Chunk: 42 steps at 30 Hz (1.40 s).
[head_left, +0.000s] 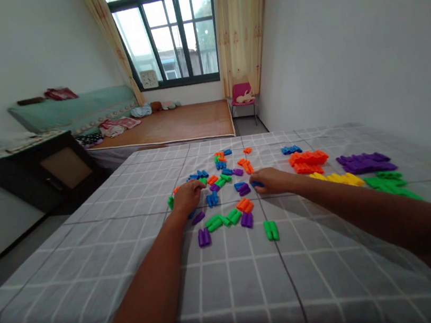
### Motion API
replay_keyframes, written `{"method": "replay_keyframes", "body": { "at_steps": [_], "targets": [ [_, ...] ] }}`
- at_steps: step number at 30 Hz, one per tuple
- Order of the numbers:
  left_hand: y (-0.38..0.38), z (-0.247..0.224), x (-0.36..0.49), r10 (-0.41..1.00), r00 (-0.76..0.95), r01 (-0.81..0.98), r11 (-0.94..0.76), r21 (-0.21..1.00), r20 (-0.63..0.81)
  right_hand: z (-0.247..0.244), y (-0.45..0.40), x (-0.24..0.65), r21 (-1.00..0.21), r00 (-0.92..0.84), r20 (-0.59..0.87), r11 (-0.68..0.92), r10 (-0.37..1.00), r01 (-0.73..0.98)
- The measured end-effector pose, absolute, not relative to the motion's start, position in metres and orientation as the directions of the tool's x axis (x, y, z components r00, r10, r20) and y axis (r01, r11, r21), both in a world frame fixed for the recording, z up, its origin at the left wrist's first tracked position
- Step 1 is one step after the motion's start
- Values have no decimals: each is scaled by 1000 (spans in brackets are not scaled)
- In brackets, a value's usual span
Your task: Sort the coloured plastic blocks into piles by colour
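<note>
Small plastic pieces shaped like paired tubes lie scattered on the checked cloth in the middle. My right hand (pixel 268 181) has its fingers closed on a blue plastic piece (pixel 257 184), just right of a purple piece (pixel 244 189). My left hand (pixel 189 196) is at the left side of the scatter with its fingers curled together. Whatever its fingertips hold, if anything, is hidden. Close to it are a blue pair (pixel 212 199), an orange piece (pixel 212 180) and a green piece (pixel 170 202). Nearer to me lie a purple piece (pixel 204 237) and a green piece (pixel 271 230).
On the right, pieces sit grouped by colour: an orange pile (pixel 307 161), a purple pile (pixel 366 162), a yellow row (pixel 338 179), a green pile (pixel 391 184) and a small blue group (pixel 291 149). Beyond the table (pixel 232 277) stand a bed (pixel 189 122) and a pink chair (pixel 242 92).
</note>
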<state>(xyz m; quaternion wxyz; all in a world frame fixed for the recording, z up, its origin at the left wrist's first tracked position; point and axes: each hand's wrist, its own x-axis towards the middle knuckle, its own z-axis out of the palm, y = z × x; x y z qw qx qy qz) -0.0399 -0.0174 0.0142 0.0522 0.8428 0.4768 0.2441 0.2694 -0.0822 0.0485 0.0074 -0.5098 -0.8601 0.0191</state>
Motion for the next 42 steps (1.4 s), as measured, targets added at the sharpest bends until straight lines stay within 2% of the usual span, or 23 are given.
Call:
{"method": "replay_keyframes", "body": {
  "at_steps": [3,5,8,10,13,15,18,20,23,25,27,31,37,42],
  "targets": [
    [-19,18,-41,827,420,771,-543,333,375,46,-69,282,-198,-399,18,395,917,897],
    [-19,20,-42,829,409,772,-537,340,381,46,-59,294,-251,-367,21,360,930,899],
    [-15,22,-45,826,363,776,-524,350,431,49,-47,309,-198,-327,57,332,943,922],
    [-12,22,-48,804,300,779,-517,354,513,51,-44,313,-207,-346,61,351,936,913],
    [-7,23,-56,785,191,796,-475,374,589,49,-48,310,-267,-411,-68,381,909,885],
    [-4,24,-61,800,152,807,-440,394,580,46,-53,303,-227,-431,-123,397,894,889],
    [-3,22,-63,800,164,804,-447,391,576,49,-57,301,-166,-472,-61,457,880,874],
    [-3,20,-62,785,200,794,-480,372,586,60,-52,313,-210,-462,4,452,887,867],
    [-5,19,-56,769,265,776,-528,345,581,86,-34,358,-299,-301,72,308,951,903],
    [-8,18,-52,764,305,768,-550,327,569,100,-20,401,-270,-157,105,180,982,946],
    [-10,18,-50,760,338,765,-566,308,555,107,-8,445,-168,-53,118,73,992,983],
    [-11,17,-50,759,371,762,-578,292,536,94,6,509,-38,36,67,-33,997,999],
    [-7,15,-53,763,387,749,-588,307,517,57,17,532,-56,38,-59,-41,998,998],
    [-8,29,-36,757,451,718,-622,312,473,46,23,533,-108,7,-123,-21,992,994]
  ]
}}
